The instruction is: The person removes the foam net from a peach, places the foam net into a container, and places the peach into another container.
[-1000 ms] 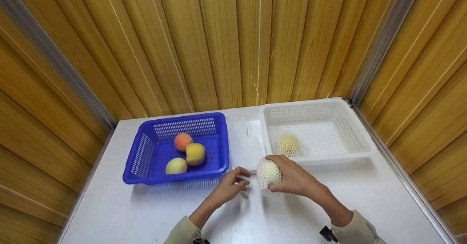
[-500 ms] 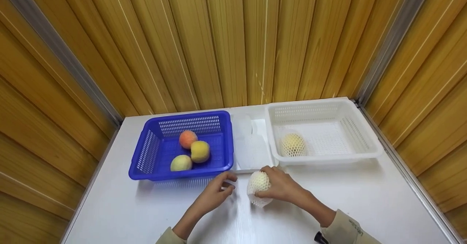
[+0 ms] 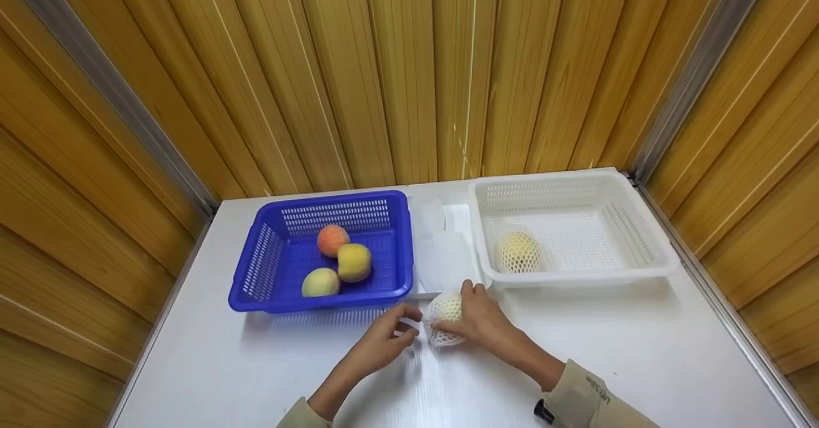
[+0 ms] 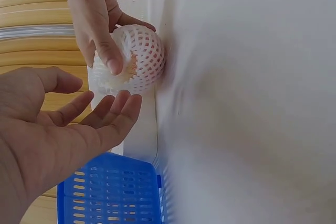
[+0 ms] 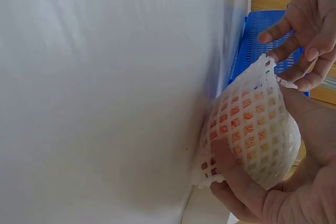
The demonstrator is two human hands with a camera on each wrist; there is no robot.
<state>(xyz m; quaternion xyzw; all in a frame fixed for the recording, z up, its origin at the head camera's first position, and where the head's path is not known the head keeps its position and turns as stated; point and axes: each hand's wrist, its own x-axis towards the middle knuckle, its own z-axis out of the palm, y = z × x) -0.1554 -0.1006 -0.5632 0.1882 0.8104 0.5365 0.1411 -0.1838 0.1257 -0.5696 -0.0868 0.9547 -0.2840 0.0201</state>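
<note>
My right hand grips a peach in a white foam net, thumb on the near side and fingers over the top. Red and yellow skin shows through the mesh in the right wrist view, where the net's loose end points toward the left hand. That left hand holds nothing; its fingers are loosely bent, with the fingertips close beside the net. Both hands are low over the white table, in front of the two baskets.
A blue basket on the left holds three bare peaches. On the right, a white basket contains one netted fruit. Between them lies a white tray with flat foam nets. Wood-patterned walls enclose the table.
The right hand has carried the netted peach left, away from the white basket and close to the left hand. The left hand has drawn back slightly left. The head view has shifted a little.
</note>
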